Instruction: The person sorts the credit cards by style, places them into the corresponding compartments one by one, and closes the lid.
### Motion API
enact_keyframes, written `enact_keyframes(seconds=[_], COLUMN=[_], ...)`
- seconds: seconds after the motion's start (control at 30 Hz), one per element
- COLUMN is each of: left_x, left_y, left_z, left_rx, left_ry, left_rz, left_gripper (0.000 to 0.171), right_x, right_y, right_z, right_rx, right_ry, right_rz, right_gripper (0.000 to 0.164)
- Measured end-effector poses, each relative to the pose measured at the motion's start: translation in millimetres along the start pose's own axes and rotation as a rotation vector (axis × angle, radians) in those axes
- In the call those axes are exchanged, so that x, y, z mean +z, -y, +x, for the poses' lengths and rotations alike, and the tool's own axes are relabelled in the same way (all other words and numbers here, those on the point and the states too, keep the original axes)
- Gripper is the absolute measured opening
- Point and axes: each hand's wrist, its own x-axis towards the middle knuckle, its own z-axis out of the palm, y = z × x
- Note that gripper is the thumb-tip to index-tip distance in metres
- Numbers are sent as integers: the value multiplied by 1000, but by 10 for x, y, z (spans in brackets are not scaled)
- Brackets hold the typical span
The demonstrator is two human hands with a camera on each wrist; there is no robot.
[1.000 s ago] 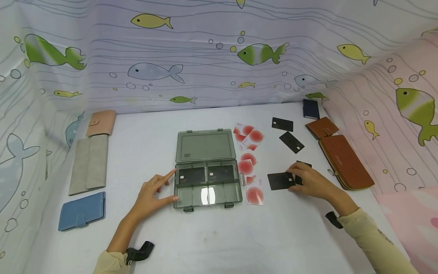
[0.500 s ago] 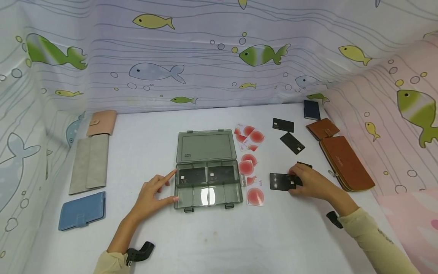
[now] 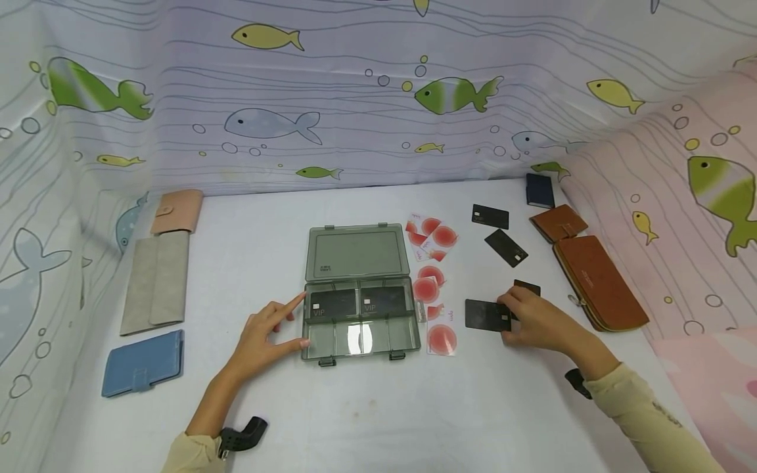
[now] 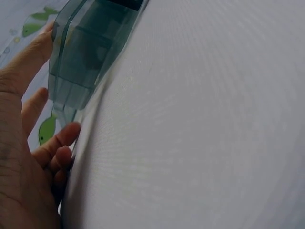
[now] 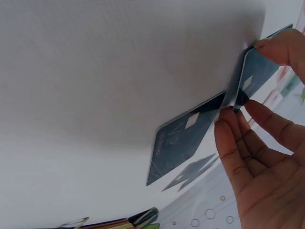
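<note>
My right hand [image 3: 535,322] pinches a black card [image 3: 486,315] by its right end, thumb on one long edge and fingers on the other. In the right wrist view, that end of the pinched card [image 5: 259,67] looks raised off the white cloth. Another black card [image 5: 178,136] lies flat beside the fingertips, partly covered by the hand in the head view. My left hand [image 3: 260,338] rests its forefinger and thumb against the left side of a clear grey-green compartment box [image 3: 357,253] with its lid laid back. Two black VIP cards [image 3: 334,303] lie in its rear compartments; the front ones show no cards.
Red-and-white cards [image 3: 441,338] lie along the box's right side. Two black cards [image 3: 489,216] lie farther back. Brown wallets [image 3: 600,279] and a dark blue holder [image 3: 539,190] line the right; pink, grey and blue wallets [image 3: 143,363] line the left.
The pinched card has shifted very slightly right, and my right hand a little right and toward me. More of the card behind it shows. My left hand stays against the box.
</note>
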Motion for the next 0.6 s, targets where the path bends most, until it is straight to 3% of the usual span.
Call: enact_keyframes(seconds=[0.3,0.47,0.6], left_x=[-13,-14,-8], left_y=[-6,5,14], left_z=[-5,-7,-6], left_rx=[3,3,5], left_ry=[4,6,9], left_rz=[-7,-5,-5], left_gripper=[85,85,85], right_x=[9,-58,-121], right_y=[1,64,199], right_z=[48,183,332], right_rx=[-58,-90,-115], right_ry=[-110,-187,-200], right_rz=[21,82,140], right_gripper=[50,49,49])
